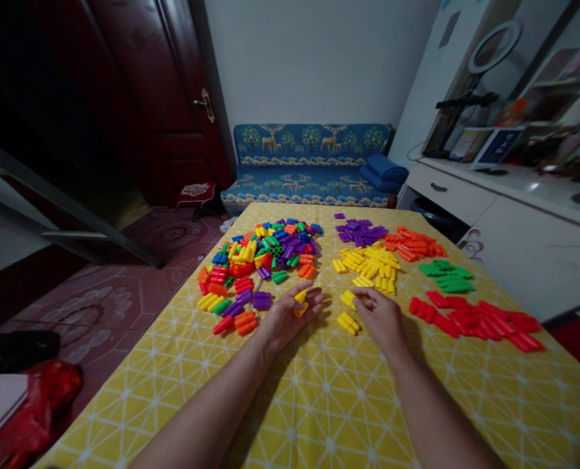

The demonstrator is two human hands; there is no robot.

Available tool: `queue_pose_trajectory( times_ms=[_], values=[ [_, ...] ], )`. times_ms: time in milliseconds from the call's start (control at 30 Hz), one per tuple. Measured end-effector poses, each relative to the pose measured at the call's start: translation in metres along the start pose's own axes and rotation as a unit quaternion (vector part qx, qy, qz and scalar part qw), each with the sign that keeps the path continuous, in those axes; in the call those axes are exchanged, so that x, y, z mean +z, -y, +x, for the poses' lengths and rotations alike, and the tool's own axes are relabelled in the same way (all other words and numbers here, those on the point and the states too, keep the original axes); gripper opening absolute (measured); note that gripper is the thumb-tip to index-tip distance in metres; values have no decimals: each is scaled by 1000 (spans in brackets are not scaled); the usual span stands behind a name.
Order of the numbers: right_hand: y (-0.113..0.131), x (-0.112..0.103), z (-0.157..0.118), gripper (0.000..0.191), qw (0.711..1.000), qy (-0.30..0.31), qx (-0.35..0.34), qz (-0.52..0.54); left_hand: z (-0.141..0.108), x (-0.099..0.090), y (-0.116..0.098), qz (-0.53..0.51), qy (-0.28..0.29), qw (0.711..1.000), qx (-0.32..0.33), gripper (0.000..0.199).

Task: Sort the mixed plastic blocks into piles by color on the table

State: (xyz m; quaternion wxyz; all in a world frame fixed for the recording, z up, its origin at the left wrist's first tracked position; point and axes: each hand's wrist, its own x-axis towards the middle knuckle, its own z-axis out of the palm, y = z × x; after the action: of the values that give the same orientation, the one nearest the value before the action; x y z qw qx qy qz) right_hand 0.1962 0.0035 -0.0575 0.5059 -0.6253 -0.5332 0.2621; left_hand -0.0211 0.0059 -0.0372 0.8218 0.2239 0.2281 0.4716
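Note:
My left hand (292,312) is palm up beside the mixed pile, its fingers curled round a yellow piece (301,298). To its right, my right hand (375,311) pinches another yellow piece (347,299) between thumb and fingers. Just below that piece a loose yellow piece (349,323) lies on the patterned yellow cloth (329,417). The mixed pile (270,247) of colored plastic pieces spreads at the left. Beyond my right hand lies a heap of yellow pieces (372,264).
Purple (360,231), orange (414,243), green (446,276) and red (485,322) heaps lie at the right of the table. Behind the table stands a blue patterned sofa (314,176). A white cabinet (514,221) stands at the right, a metal ladder (69,202) at the left.

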Motion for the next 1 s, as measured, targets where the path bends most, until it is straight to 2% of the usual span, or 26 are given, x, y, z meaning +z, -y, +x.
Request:
queue_pose_trajectory(
  times_ms=[133, 200, 333, 467, 600, 733, 867, 1000],
  values=[
    [-2, 0, 4, 62, 982, -113, -29, 150, 3, -2, 3, 11, 0, 999, 35, 59],
    [0, 3, 3, 72, 977, -130, -48, 160, 3, -2, 4, 16, -7, 999, 43, 54],
    [2, 7, -4, 59, 991, -87, -50, 83, 3, 0, 8, 48, -31, 998, 39, 40],
    [11, 2, -10, 37, 998, 6, -52, -35, 4, 0, 9, 119, -53, 991, 29, 29],
    [22, -7, -15, 30, 975, 100, -79, -180, 5, -1, 7, 201, -72, 976, 53, 34],
    [19, -8, -17, 32, 949, 169, -124, -235, 3, 0, 4, 242, -75, 964, 73, 44],
    [9, 0, -16, 30, 953, 139, -153, -223, 3, 0, 6, 250, -67, 963, 75, 47],
    [4, 6, -14, 30, 969, 70, -125, -202, 5, -1, 7, 255, -68, 962, 72, 48]
  ],
)
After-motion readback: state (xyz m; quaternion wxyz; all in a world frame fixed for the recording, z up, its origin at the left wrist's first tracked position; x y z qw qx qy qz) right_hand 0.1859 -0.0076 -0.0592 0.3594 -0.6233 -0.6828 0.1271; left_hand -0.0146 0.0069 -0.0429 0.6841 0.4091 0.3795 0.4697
